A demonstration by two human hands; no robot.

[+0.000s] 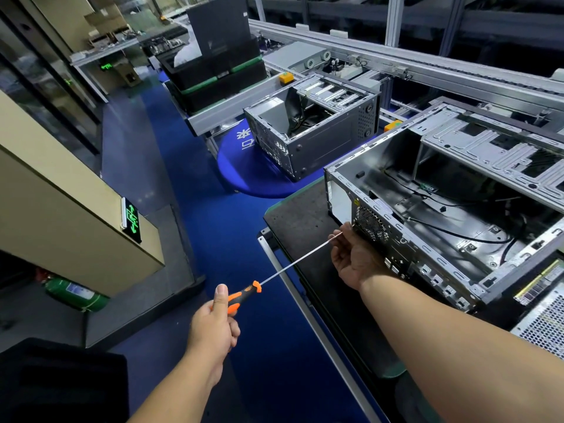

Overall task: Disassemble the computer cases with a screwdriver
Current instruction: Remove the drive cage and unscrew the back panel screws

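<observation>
An open grey computer case (457, 190) lies on a black mat (308, 227) at the right, its rear panel with a fan grille facing me. My left hand (218, 325) grips the orange and black handle of a long screwdriver (293, 262). The thin shaft runs up and right toward the fan grille. My right hand (354, 257) pinches the shaft near its tip, right against the rear panel. The tip itself is hidden behind my fingers.
A second open case (314, 132) sits on a blue round platform (244, 175) farther back. Stacked black trays (219, 74) stand behind it on a conveyor frame. A perforated metal panel (546, 325) lies at the right edge. Blue floor runs along the left of the bench.
</observation>
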